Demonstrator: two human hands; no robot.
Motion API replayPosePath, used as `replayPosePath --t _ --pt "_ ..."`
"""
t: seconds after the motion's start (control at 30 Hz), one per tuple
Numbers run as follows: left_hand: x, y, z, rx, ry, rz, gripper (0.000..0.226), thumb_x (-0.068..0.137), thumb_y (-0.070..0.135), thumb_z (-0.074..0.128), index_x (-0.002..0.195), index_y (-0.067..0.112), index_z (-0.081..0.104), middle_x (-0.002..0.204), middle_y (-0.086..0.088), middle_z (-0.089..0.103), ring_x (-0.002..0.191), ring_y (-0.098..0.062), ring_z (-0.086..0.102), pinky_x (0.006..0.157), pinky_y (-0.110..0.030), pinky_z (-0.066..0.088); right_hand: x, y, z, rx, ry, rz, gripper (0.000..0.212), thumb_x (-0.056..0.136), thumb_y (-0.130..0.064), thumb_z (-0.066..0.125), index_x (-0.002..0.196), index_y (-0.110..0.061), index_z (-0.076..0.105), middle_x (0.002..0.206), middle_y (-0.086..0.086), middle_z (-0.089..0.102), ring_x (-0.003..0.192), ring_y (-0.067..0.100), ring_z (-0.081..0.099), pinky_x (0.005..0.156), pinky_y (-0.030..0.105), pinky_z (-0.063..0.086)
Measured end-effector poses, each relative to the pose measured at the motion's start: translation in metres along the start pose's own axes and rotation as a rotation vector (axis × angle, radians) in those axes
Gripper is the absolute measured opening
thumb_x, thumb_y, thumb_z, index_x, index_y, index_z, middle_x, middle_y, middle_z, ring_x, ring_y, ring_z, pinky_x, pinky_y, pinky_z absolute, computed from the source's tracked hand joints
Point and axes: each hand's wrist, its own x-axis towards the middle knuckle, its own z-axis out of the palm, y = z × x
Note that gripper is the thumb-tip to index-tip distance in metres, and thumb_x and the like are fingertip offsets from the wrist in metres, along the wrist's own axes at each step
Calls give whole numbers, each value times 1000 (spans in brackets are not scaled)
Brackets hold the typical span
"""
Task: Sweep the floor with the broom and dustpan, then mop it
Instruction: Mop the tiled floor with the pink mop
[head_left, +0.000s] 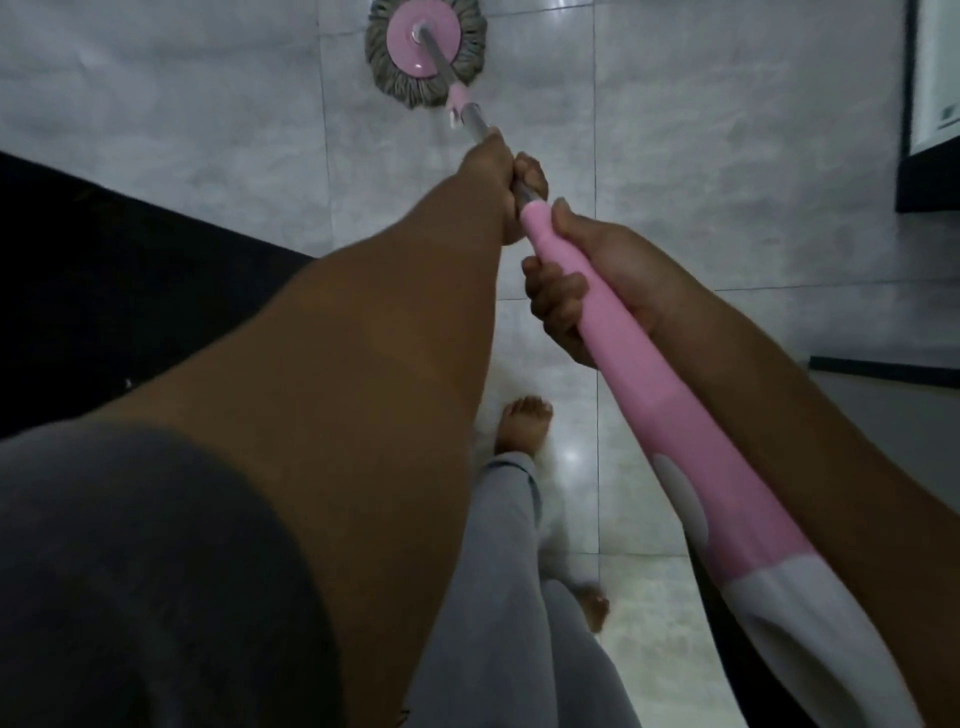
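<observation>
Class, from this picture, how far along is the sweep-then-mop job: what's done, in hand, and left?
Sweeping seems done: no broom or dustpan shows. In hand: left hand and right hand grip the mop, its head on the floor. Left: finishing mopping; extent unclear.

The floor (182, 104) is laid in large pale grey, marble-look tiles with thin grout lines, glossy enough to catch light near the person's feet. A round mop head (382, 78), a pink disc ringed with grey-brown strands, lies flat on a tile at the far end. 2 bare feet stand on it, 1 ahead (522, 423) and 1 behind (595, 605). A big black piece of furniture (104, 260) sits along the left, and a dark cabinet base (924, 176) along the right.
</observation>
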Motion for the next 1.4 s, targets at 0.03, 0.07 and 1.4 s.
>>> replayPosePath --t 0.03,0.07,1.4 --pt "2 -2 0 -2 -3 -6 56 97 54 50 58 16 37 39 5 35 25 -8 32 31 -10 25 0 2 -2 8 -8 -9 48 95 -54 50 80 -8 53 53 -5 46 33 3 41 31 15 36" --pt "2 -8 -1 -1 -4 -14 55 97 53 51 58 16 38 39 5 36 25 -7 33 31 -10 26 -2 6 -6 15 -9 -19 48 95 -54 50 81 -8 54 53 -4 47 33 3 41 32 15 36" --pt "-62 -239 7 295 -49 -62 41 104 50 38 83 15 39 48 1 30 26 -9 27 33 -10 26 -123 159 -151 294 62 -70 45 85 -53 56 83 -9 54 54 -3 46 32 5 38 30 16 35"
